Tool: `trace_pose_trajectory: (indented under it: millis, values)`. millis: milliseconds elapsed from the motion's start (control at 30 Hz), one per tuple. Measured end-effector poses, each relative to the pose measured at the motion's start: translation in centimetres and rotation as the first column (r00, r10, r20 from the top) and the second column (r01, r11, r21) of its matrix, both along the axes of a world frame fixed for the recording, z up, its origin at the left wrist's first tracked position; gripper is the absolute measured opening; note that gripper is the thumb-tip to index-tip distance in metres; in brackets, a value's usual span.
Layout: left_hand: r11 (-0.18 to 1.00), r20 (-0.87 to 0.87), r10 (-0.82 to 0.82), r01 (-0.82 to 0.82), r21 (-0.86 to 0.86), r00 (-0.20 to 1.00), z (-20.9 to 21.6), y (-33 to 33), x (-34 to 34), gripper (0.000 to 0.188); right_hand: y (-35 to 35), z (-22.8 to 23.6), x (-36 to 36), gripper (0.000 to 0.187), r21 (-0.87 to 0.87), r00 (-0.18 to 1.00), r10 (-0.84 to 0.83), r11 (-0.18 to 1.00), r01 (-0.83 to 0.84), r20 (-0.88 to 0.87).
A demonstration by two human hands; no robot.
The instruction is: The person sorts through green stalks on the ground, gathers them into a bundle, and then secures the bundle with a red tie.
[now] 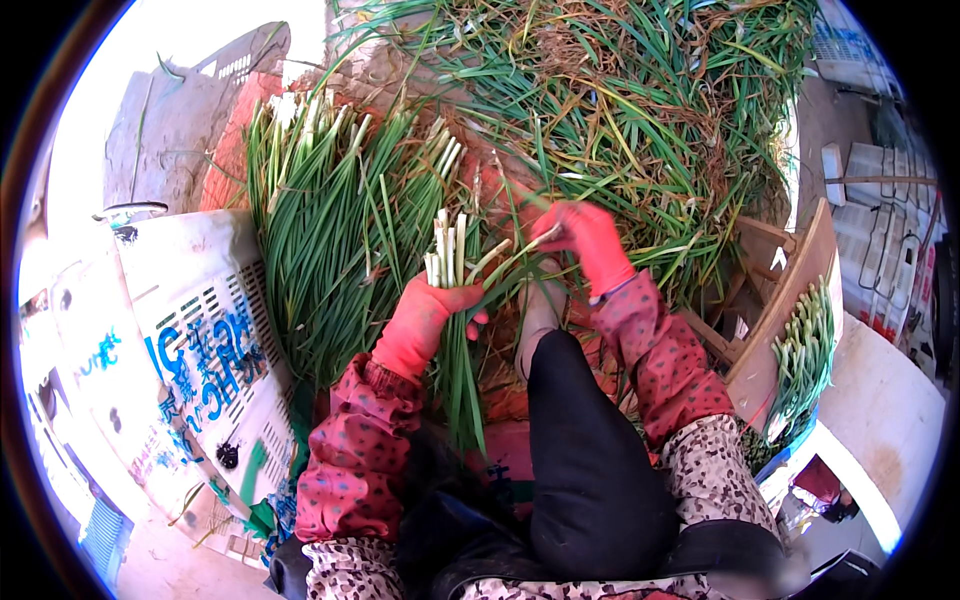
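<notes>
Wearing a red glove, my left hand (pixel 425 315) is closed around a small bunch of leafy green stalks (pixel 450 250). Their white ends point up and away from me; the leaves hang below the fist toward my lap. To the right of it, my gloved right hand (pixel 590 240) pinches the pale end of a single green stalk (pixel 545 236), slightly smeared by motion. That stalk's leaves slant down toward my left hand. Beyond and left of my left hand lies a pile of aligned green stalks (pixel 335 240), white ends facing away.
A tangled heap of green leaves and brown trimmings (pixel 640 120) covers the far ground. At left stands a white slatted plastic crate (pixel 205 320) with blue markings. On the right, a wooden frame (pixel 785 290) stands beside a bundle of stalks (pixel 806 345). My bent knee (pixel 565 380) rises between my arms.
</notes>
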State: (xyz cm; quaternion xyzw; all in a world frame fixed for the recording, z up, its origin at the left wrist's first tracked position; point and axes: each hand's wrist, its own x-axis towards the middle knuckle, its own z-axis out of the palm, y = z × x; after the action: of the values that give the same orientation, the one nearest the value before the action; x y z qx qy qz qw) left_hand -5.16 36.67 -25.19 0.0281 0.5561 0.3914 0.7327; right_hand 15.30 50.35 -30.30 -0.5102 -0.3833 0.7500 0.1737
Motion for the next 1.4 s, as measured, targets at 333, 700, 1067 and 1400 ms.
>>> trace_pose_trajectory:
  millis: [333, 700, 1067, 1400]
  values:
    - [0.981, 0.055, 0.195, -0.195, -0.021, 0.979, -1.9, -3.2, -2.4, 0.019, 2.5, -0.1, 5.1, 0.034, 0.467, 0.567, -0.025, 0.598, -0.651, 0.823]
    - [0.983, -0.04, 0.149, -0.153, -0.099, 0.988, -1.7, -2.1, -1.5, 0.03, -0.3, 1.9, 0.3, 0.024, -0.091, 0.964, 0.079, 0.994, -0.058, 0.254]
    - [1.0, -0.018, -0.013, 0.012, -0.026, 1.0, -1.3, -1.5, -0.3, 0.024, -1.5, 3.9, -4.8, 0.04, 0.732, 0.689, 0.356, 0.02, -0.681, 0.631]
    - [0.976, 0.037, -0.18, 0.183, -0.117, 0.983, -1.4, -2.4, 2.0, 0.025, -5.8, 1.4, -3.7, 0.027, 0.447, 0.528, 0.497, 0.282, -0.849, 0.689]
